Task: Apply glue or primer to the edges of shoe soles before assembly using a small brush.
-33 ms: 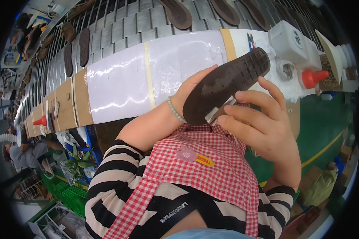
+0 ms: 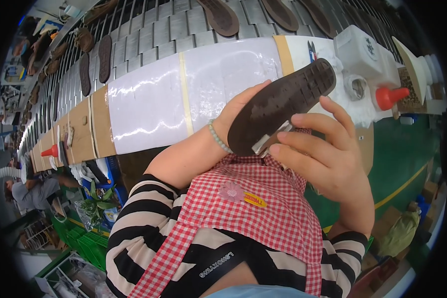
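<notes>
A dark brown shoe sole (image 2: 275,109) is held up at a slant over the near edge of the bench, its tread side showing. My left hand (image 2: 235,110) grips it from behind at the left; most of those fingers are hidden by the sole. Bent around a small flat shiny piece (image 2: 272,138), my right hand (image 2: 333,156) holds it at the sole's lower edge. The piece looks whitish and partly see-through, and I cannot make out its kind. My right index finger is raised near the sole's upper end.
Beyond the white-covered bench (image 2: 149,104) runs a metal slat conveyor (image 2: 159,30) carrying several soles (image 2: 218,17). At right stand a white plastic container (image 2: 357,47), a red nozzle cap (image 2: 391,98) and small snips (image 2: 311,52). A blue crate (image 2: 115,174) sits below left.
The small flat piece and my right fingers have shifted very slightly left along the sole's edge. Otherwise the hold is the same.
</notes>
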`<state>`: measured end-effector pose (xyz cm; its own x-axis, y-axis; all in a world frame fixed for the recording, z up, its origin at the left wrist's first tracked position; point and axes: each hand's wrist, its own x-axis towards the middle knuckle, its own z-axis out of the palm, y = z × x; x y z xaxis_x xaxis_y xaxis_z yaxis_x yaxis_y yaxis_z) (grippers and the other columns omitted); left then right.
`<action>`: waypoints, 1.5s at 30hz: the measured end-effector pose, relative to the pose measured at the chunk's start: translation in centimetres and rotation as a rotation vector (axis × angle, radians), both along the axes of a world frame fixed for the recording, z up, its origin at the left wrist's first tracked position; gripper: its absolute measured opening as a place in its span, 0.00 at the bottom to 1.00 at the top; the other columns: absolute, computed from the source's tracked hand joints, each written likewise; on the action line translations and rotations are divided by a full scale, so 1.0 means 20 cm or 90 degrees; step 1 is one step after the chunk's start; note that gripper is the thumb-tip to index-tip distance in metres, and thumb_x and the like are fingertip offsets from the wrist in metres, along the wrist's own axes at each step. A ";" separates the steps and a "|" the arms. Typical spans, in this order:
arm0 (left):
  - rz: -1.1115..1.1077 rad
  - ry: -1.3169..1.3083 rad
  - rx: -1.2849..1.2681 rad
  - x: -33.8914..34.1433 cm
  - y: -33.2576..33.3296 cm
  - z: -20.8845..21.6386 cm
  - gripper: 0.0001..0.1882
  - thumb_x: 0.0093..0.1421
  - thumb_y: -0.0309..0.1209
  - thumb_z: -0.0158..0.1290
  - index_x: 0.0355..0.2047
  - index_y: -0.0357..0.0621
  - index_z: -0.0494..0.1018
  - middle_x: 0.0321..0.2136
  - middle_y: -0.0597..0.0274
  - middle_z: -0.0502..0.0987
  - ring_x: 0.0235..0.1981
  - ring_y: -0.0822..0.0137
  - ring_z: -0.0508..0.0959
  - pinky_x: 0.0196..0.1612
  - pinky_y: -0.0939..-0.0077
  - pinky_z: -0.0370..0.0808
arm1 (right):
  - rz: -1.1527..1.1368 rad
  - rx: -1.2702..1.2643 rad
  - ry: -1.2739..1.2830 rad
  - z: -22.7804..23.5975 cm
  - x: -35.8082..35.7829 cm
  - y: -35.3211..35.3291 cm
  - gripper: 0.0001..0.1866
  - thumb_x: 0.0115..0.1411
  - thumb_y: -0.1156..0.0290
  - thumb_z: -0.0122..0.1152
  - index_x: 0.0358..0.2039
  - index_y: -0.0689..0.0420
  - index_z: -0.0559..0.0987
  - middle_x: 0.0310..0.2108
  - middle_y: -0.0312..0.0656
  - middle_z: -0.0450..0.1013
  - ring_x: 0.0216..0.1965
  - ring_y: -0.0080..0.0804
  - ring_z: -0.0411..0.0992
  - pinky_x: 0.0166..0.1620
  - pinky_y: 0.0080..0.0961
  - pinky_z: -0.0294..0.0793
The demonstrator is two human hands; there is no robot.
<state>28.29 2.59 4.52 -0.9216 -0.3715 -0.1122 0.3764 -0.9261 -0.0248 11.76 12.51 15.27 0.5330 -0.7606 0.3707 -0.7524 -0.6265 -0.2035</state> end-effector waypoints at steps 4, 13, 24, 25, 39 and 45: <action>-0.007 0.027 0.002 0.00 0.00 0.00 0.27 0.75 0.42 0.32 0.64 0.36 0.63 0.55 0.43 0.74 0.51 0.52 0.80 0.50 0.58 0.82 | 0.022 0.013 -0.024 -0.05 0.03 0.00 0.13 0.49 0.66 0.67 0.38 0.43 0.85 0.40 0.27 0.80 0.52 0.32 0.73 0.65 0.50 0.64; 0.026 0.054 0.026 0.01 -0.01 0.03 0.30 0.74 0.46 0.34 0.68 0.39 0.59 0.63 0.42 0.66 0.65 0.45 0.65 0.63 0.45 0.70 | -0.092 -0.046 -0.020 -0.01 -0.04 0.06 0.19 0.44 0.69 0.71 0.40 0.50 0.83 0.38 0.34 0.78 0.50 0.33 0.74 0.63 0.48 0.65; 0.134 0.022 -0.059 -0.01 -0.02 0.08 0.30 0.75 0.45 0.34 0.70 0.40 0.55 0.67 0.43 0.59 0.69 0.45 0.59 0.66 0.42 0.66 | -0.228 0.036 -0.255 -0.26 -0.03 0.07 0.24 0.43 0.72 0.76 0.42 0.59 0.80 0.36 0.41 0.78 0.43 0.42 0.75 0.61 0.49 0.66; 0.131 0.024 -0.059 -0.02 -0.02 0.08 0.30 0.75 0.45 0.34 0.70 0.40 0.55 0.67 0.43 0.59 0.69 0.45 0.59 0.66 0.42 0.66 | -0.261 -0.014 -0.223 -0.25 -0.05 0.06 0.23 0.43 0.72 0.76 0.42 0.59 0.80 0.35 0.41 0.77 0.42 0.42 0.75 0.60 0.50 0.67; 0.125 -0.119 -0.275 -0.05 0.00 0.11 0.26 0.67 0.24 0.51 0.64 0.34 0.61 0.58 0.48 0.72 0.59 0.56 0.75 0.60 0.64 0.75 | -0.250 -0.030 -0.202 -0.18 -0.13 0.01 0.23 0.41 0.71 0.76 0.41 0.57 0.80 0.31 0.38 0.74 0.41 0.40 0.74 0.60 0.52 0.64; 0.094 -0.053 -0.225 -0.07 0.01 0.08 0.26 0.69 0.30 0.46 0.66 0.36 0.60 0.61 0.46 0.69 0.62 0.53 0.70 0.63 0.55 0.68 | -0.330 -0.146 -0.197 -0.21 -0.19 -0.03 0.24 0.42 0.72 0.76 0.42 0.57 0.80 0.31 0.37 0.74 0.40 0.40 0.74 0.59 0.52 0.65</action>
